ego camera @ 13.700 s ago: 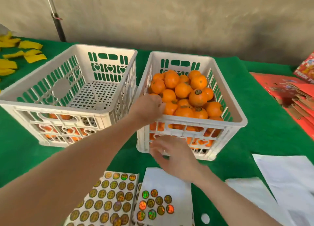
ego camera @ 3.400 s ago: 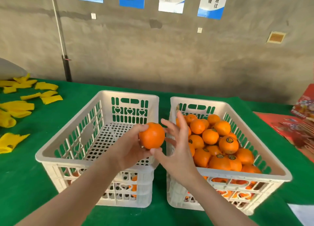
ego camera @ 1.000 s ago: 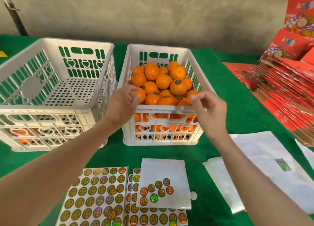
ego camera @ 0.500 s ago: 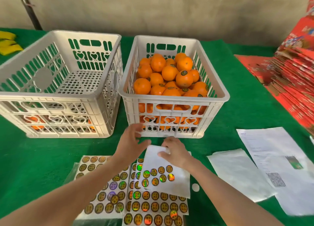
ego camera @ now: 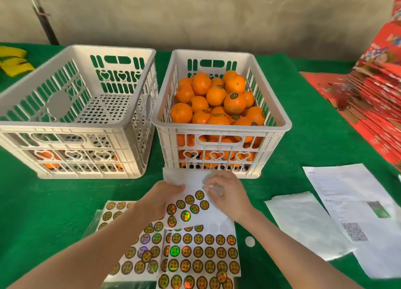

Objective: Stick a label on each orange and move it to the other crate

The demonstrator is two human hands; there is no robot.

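The left crate [ego camera: 65,129] holds only a few oranges [ego camera: 48,158], low behind its slots. My left hand [ego camera: 160,199] grips the loose sheet [ego camera: 208,215] by its left edge, fingers curled under. My right hand [ego camera: 227,193] bends its fingertips onto the sheet's top, beside a round label [ego camera: 199,195]; I cannot tell whether one is pinched yet. I should keep the sheet taut, lift the label by its rim and avoid touching the glue. The right crate [ego camera: 221,130] behind is heaped with fruit [ego camera: 217,95], several already stickered. The gold labels' mark is too small to read; the paper [ego camera: 347,193] carries a QR code [ego camera: 354,231] and illegible print.
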